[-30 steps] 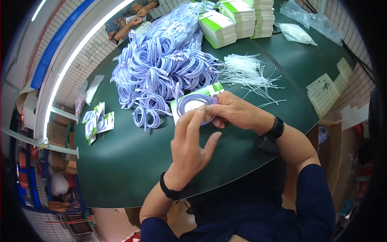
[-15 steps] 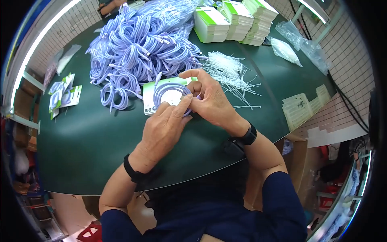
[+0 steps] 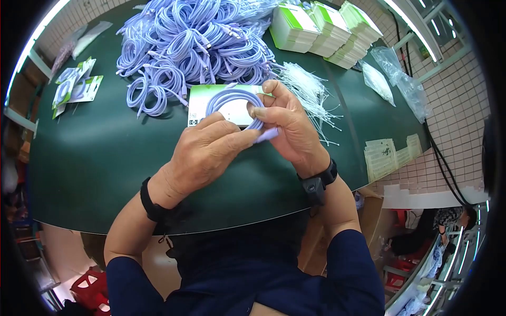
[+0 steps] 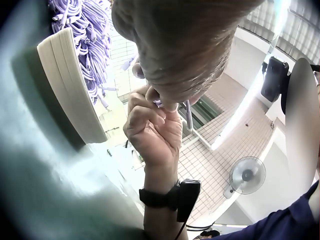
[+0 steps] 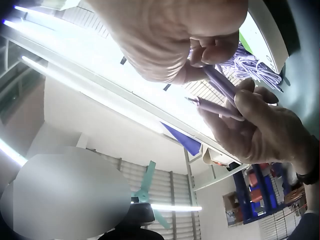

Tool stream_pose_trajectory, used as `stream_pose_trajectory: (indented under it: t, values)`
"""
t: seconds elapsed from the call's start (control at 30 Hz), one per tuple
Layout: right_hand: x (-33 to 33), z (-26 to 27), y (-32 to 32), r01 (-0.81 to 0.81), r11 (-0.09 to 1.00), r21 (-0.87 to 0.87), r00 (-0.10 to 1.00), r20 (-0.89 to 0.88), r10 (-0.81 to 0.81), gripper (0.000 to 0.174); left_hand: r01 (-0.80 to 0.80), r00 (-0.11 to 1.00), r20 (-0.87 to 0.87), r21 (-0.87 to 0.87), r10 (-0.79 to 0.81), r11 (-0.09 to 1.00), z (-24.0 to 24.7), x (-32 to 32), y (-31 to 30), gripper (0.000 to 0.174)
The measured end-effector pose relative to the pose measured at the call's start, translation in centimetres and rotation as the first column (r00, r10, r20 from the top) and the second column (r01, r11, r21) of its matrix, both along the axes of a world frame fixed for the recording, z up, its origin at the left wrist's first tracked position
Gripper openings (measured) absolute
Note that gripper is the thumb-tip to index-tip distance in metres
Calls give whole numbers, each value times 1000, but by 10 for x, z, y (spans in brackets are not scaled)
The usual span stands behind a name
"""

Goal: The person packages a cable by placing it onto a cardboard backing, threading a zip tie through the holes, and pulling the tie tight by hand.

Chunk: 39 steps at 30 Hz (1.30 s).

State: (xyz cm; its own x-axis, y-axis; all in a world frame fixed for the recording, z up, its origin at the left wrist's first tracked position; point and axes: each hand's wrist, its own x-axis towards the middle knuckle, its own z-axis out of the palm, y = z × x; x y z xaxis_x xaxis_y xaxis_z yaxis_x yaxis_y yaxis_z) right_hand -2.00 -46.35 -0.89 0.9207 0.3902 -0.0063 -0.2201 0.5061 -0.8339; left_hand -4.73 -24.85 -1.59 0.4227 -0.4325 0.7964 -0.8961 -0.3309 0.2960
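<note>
A coiled purple cable [image 3: 232, 96] lies over a white and green card [image 3: 198, 104]. My right hand [image 3: 295, 126] pinches the right side of the coil between thumb and bent fingers. From the lower left, my left hand [image 3: 205, 150] grips the coil's near edge. One purple connector [image 3: 267, 135] sticks out past the left fingertips, below the right thumb. The right wrist view shows that connector's metal tip free beside the left fingers [image 5: 212, 127]. In the left wrist view, the left hand covers most of the coil.
Behind the card rises a heap of coiled purple cables [image 3: 195, 42]. White cable ties [image 3: 305, 89] lie right of it, with stacked cards [image 3: 295, 29] farther back. Several carded cables [image 3: 76, 87] are at the left. Plastic bags [image 3: 378, 84] and a printed sheet [image 3: 385, 158] lie right.
The left hand, earlier with its thumb spread, has closed on the coil. The right hand has turned, and the connector now points out between the hands. The head view has shifted.
</note>
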Motion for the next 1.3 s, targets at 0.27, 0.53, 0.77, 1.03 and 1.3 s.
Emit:
stream_pose_trajectory:
  t: [0.27,0.53,0.77,1.03,1.3]
  values:
    - [-4,12,-3,-86,996,-29,996,22,87,26,134,988,-88,48,-129,990,11,1,6,43]
    - [1,4,-9,-132,991,36,987,-86,135,22,195,913,-373,44,-165,980,28,-6,5,43]
    - [1,8,-14,-182,961,-208,975,90,204,22,156,947,-289,26,-142,987,10,5,12,32]
    - [2,23,-15,703,634,-324,208,945,253,43,122,964,-236,-4,-119,993,11,10,15,24]
    - [-19,20,-5,627,395,-671,393,710,584,30,178,975,-156,138,-156,974,9,9,12,30]
